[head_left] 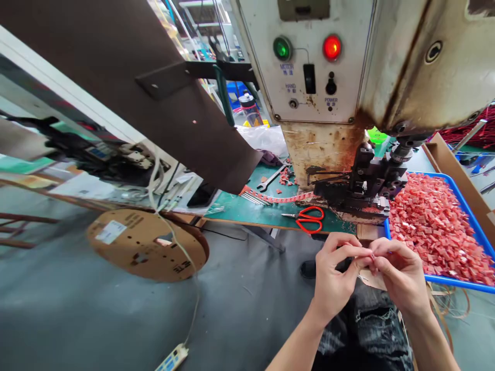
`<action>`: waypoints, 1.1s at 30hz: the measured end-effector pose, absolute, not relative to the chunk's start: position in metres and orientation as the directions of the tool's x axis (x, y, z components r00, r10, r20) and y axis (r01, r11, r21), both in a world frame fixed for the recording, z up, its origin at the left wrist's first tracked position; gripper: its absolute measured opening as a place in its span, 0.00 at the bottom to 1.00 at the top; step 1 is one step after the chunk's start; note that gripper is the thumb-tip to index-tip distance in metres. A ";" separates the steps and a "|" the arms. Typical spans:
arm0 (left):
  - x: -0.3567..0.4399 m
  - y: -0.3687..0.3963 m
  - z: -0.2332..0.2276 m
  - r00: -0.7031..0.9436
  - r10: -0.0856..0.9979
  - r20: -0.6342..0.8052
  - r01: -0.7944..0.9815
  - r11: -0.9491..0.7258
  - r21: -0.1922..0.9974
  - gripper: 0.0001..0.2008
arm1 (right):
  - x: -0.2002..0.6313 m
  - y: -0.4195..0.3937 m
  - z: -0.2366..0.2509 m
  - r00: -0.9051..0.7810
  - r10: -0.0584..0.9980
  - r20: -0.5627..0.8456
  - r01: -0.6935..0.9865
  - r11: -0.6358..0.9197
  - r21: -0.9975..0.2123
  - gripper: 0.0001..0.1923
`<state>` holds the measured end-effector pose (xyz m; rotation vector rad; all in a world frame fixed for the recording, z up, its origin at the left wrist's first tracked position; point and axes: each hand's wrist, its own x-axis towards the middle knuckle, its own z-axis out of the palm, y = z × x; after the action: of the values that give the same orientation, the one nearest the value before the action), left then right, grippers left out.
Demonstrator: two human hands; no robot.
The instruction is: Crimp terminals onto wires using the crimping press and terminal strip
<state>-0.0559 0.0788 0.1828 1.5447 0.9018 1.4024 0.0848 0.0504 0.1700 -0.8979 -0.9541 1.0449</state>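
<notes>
Near the machine [317, 149], a tiny piece [373, 256] is fingertip-pinched by left hand [335, 273] and right hand [404, 278], apparently being worked; steadiness is needed next.

Rust mottles the machine's [320, 111] painted metal, rougher than the glossy red plastic of the scissors handles [309, 220]. I see smooth blue plastic on the tray [460, 283], shiny plastic on the heaped pieces [436, 226], matt brown cardboard on the reel [143, 252], bright steel on the wrench [273, 178], frayed denim on the jeans [381, 330].
</notes>
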 end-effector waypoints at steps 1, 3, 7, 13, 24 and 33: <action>-0.054 0.080 0.183 0.146 0.913 0.380 -0.043 -0.378 0.925 0.03 | 0.088 0.050 0.170 0.252 0.945 0.209 -0.258 0.274 -0.927 0.07; -0.051 0.082 0.183 0.215 0.909 0.356 -0.088 -0.345 0.935 0.03 | 0.094 0.049 0.169 0.323 0.916 0.237 -0.180 0.305 -0.935 0.08; -0.045 0.086 0.182 0.256 0.920 0.295 -0.134 -0.269 0.954 0.04 | 0.103 0.046 0.171 0.332 0.902 0.277 -0.041 0.308 -0.951 0.05; -0.036 0.092 0.177 0.267 0.954 0.134 -0.200 -0.081 0.976 0.06 | 0.110 0.048 0.174 0.352 0.884 0.307 0.070 0.302 -0.951 0.06; -0.025 0.105 0.170 0.270 0.963 0.020 -0.255 0.052 0.966 0.10 | 0.120 0.061 0.169 0.326 0.881 0.344 0.201 0.291 -0.935 0.06; -0.041 0.104 0.150 0.286 0.957 0.041 -0.057 -0.026 0.998 0.14 | 0.133 0.100 0.177 0.459 0.847 0.269 0.176 0.211 -0.962 0.04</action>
<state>-0.0415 0.1036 0.1497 1.3188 0.9393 1.0408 0.1335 0.1005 0.1769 -1.3028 -1.0239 0.6025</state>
